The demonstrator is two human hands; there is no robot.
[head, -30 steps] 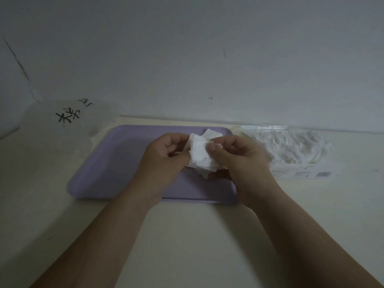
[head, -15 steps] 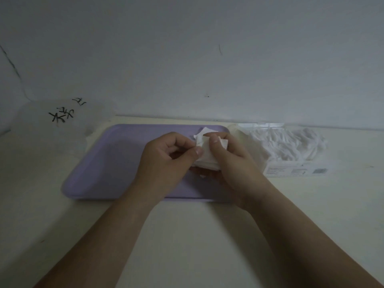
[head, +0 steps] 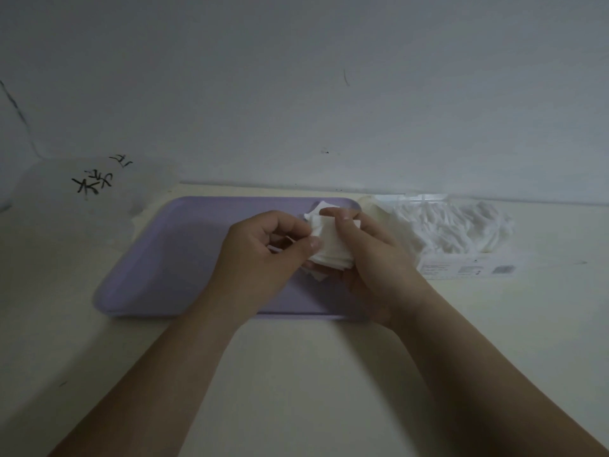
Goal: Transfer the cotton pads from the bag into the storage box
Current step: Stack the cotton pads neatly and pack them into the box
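I see the left hand [head: 260, 255] and right hand [head: 372, 255] together, fingers curled and pinching a stack of white cotton pads [head: 329, 245] above the right part of the purple tray [head: 158, 258] on the table [head: 296, 374]. The clear bag [head: 461, 232] holding more pads lies just right of the tray.

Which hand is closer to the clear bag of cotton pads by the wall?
The right hand. It is just beside the bag; the left hand is farther, over the purple tray. Both hold a pad stack.
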